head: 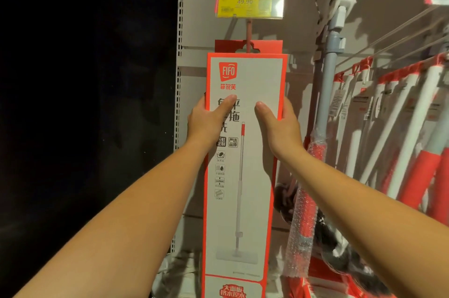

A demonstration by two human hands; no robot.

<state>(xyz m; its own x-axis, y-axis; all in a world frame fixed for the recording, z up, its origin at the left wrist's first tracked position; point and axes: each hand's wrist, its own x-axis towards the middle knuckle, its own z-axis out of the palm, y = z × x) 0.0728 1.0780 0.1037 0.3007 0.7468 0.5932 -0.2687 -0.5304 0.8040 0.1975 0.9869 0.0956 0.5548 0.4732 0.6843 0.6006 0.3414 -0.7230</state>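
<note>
A tall white mop box with a red border [252, 74] stands upright in front of the shelf wall. My left hand [206, 120] grips its left edge, thumb across the front face. My right hand [279, 120] grips its right edge, thumb on the front as well. Behind the box's top, a red hang tab of another box [269, 46] hangs on a red peg [248, 30]. Both hands hold the box at about a third of the way down from its top.
A pink sign with a yellow price label [245, 3] reading 49.90 hangs above the peg. To the right hang a grey mop pole [328, 83], a bubble-wrapped red mop [306, 200] and several red and white mop handles [413, 127]. The left side is dark.
</note>
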